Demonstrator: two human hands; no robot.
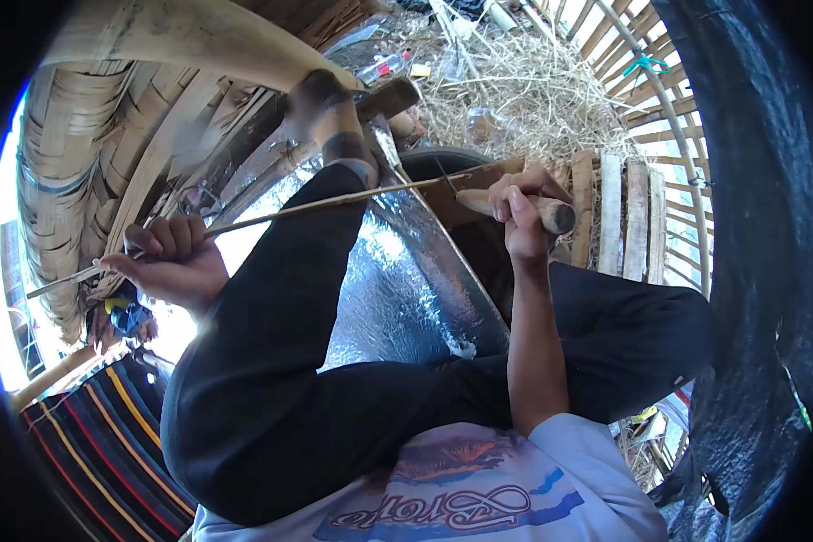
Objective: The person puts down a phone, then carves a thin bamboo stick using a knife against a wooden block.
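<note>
Shirt, inverted "Bro…" lettering | left hand pinching strip | right hand clenched round wooden handle

"What's on the right?"
"Slatted bamboo wall, daylight through its gaps, beside dark sheeting."
"And the far floor?"
"Strewn with straw. Striped cloth lies near left."

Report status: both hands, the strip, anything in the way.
Left hand closed on the thin strip. Right hand gripping the wooden-handled tool, its tip by the strip. Bent left leg beneath the strip.
</note>
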